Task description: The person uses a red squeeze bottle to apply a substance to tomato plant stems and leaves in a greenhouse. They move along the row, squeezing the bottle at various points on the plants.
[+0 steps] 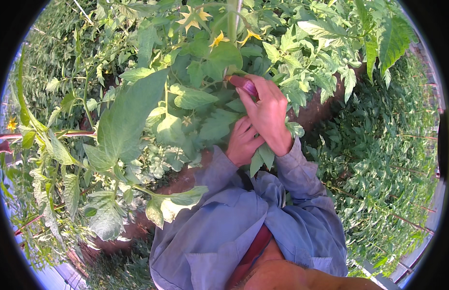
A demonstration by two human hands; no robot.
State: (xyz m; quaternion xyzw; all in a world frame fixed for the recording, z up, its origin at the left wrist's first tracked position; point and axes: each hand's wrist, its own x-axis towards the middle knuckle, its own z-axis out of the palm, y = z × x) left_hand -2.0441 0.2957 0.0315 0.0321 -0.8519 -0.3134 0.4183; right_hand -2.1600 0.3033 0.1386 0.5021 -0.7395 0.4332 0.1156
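My right hand [269, 108] is closed around a small reddish-purple object [246, 84] with an orange tip, which I cannot identify further. The tip points left, at a tomato plant's thin shoot below the yellow flowers [219, 38]. Just below and to the left, my left hand [242, 141] has its fingers curled near the right wrist, by some leaves; whether it grips a stem is hidden. A green main stem [232, 21] rises above both hands. A large tomato leaf [128, 116] hangs to the left.
Dense tomato foliage surrounds me, with another row [376, 159] on the right. A taut reddish string [65, 134] crosses the left side. Brown soil [318, 108] shows between rows. A leafy branch [137, 186] reaches close to my left sleeve.
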